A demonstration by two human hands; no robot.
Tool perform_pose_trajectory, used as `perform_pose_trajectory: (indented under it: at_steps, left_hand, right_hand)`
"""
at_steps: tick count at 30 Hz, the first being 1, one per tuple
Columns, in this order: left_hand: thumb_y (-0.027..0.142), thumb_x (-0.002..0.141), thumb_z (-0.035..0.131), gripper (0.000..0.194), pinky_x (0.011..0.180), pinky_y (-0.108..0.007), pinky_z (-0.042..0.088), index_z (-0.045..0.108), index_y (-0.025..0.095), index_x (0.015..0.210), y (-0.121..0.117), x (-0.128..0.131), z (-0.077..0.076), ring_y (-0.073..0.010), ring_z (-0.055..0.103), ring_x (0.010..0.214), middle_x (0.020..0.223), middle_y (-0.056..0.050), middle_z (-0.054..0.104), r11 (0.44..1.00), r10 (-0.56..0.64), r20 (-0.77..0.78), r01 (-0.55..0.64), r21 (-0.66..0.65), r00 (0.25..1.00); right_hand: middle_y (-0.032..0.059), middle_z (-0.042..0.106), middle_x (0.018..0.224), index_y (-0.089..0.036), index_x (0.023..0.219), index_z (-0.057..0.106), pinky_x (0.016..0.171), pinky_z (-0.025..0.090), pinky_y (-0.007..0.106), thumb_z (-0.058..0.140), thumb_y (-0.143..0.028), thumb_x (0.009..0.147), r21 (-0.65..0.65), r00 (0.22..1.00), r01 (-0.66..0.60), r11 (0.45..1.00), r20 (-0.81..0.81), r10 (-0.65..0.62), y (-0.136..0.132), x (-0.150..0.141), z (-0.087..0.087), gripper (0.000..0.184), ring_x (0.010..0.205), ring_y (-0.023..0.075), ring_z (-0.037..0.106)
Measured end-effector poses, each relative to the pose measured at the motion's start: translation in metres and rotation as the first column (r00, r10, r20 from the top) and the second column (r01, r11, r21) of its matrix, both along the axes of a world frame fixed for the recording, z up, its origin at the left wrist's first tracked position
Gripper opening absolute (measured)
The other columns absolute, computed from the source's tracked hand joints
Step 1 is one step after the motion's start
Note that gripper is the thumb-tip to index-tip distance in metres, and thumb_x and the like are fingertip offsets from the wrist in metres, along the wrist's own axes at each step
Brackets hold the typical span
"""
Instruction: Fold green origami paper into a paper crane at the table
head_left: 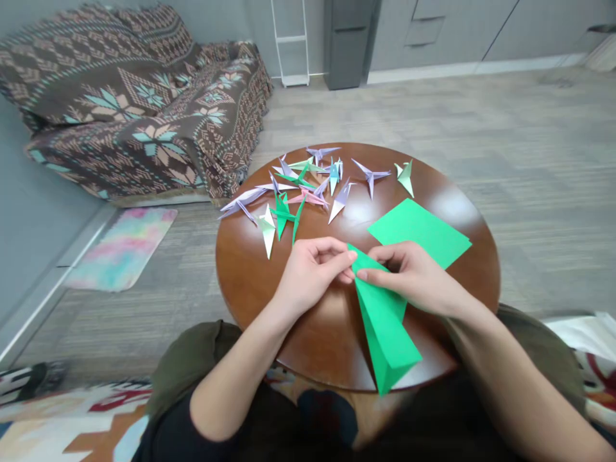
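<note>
Between my hands, over the near half of the round table, is a partly folded sheet of green paper (385,327). Its far end comes to a narrow point and its near end flares apart in creased layers. My left hand (322,263) pinches the narrow tip between thumb and fingers. My right hand (409,273) grips the right edge just below the tip, thumb on top and fingers partly hidden behind the paper. Flat green sheets (418,228) lie on the table just beyond my right hand.
Several folded paper cranes in purple, green, pink and white, one a purple crane (370,175), crowd the far left of the brown round table (250,269). A pale green crane (405,176) stands at the far right. A sofa (158,128) with a patterned cover is beyond.
</note>
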State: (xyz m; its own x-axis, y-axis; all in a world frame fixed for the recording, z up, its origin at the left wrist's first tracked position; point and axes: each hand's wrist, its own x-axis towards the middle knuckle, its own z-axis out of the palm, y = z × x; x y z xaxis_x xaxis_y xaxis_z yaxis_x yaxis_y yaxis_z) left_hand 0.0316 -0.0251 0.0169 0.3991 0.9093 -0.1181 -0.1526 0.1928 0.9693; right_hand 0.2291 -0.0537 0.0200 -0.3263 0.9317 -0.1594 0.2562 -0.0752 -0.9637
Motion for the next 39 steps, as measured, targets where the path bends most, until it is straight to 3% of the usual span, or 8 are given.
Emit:
perform_pose_trajectory:
  at_steps: [9, 15, 23, 29, 39]
  left_hand:
    - [0.027, 0.079, 0.084, 0.014, 0.056, -0.018, 0.055, 0.076, 0.016, 0.076, 0.0066, -0.0040, -0.0014, -0.0081, 0.064, 0.055, 0.065, 0.001, 0.072, 0.970, 0.219, 0.131, -0.230, 0.074, 0.967]
    - [0.037, 0.073, 0.092, 0.028, 0.056, -0.021, 0.055, 0.076, 0.014, 0.075, 0.0026, -0.0035, 0.0031, -0.0106, 0.064, 0.050, 0.057, 0.000, 0.070, 1.000, -0.021, -0.047, 0.021, 0.001, 0.999]
    - [0.043, 0.072, 0.094, 0.034, 0.056, -0.023, 0.058, 0.074, 0.015, 0.075, 0.0022, -0.0017, 0.0020, -0.0116, 0.065, 0.050, 0.056, 0.001, 0.069, 0.999, 0.046, -0.074, -0.045, 0.025, 0.996]
    - [0.042, 0.070, 0.095, 0.037, 0.056, -0.022, 0.056, 0.070, 0.015, 0.066, 0.0014, -0.0022, 0.0055, -0.0118, 0.065, 0.051, 0.055, 0.000, 0.068, 0.994, -0.106, -0.104, 0.101, -0.052, 0.989]
    - [0.046, 0.078, 0.090, 0.038, 0.058, -0.022, 0.055, 0.068, 0.016, 0.066, -0.0005, -0.0024, 0.0062, -0.0114, 0.064, 0.051, 0.056, 0.000, 0.068, 0.990, -0.137, -0.130, 0.141, 0.024, 0.982]
  right_hand:
    - [-0.0055, 0.044, 0.062, -0.019, 0.064, 0.054, 0.055, 0.029, 0.027, 0.075, -0.039, 0.086, -0.052, 0.999, -0.042, 0.998, 0.010, 0.042, -0.0033, -0.0030, 0.0030, 0.036, 0.060, 0.0103, 0.037]
    - [-0.0049, 0.046, 0.065, -0.016, 0.073, 0.068, 0.055, 0.027, 0.027, 0.077, -0.042, 0.087, -0.028, 0.999, -0.021, 0.999, 0.024, 0.021, -0.0021, -0.0021, 0.0021, 0.030, 0.062, 0.0108, 0.035]
    - [-0.0039, 0.051, 0.066, -0.017, 0.074, 0.068, 0.056, 0.032, 0.027, 0.081, -0.046, 0.084, -0.115, 1.000, -0.012, 0.993, 0.002, 0.012, -0.0017, 0.0007, 0.0026, 0.034, 0.062, 0.0122, 0.041]
    - [-0.0038, 0.051, 0.068, -0.016, 0.074, 0.067, 0.059, 0.031, 0.027, 0.078, -0.044, 0.086, -0.040, 1.000, -0.008, 0.999, 0.028, 0.009, 0.0002, 0.0025, -0.0003, 0.032, 0.065, 0.0119, 0.041]
    - [-0.0060, 0.043, 0.063, -0.019, 0.067, 0.058, 0.055, 0.027, 0.027, 0.078, -0.048, 0.084, -0.029, 0.998, 0.020, 0.999, 0.057, -0.018, 0.0006, 0.0036, -0.0007, 0.039, 0.060, 0.0107, 0.036]
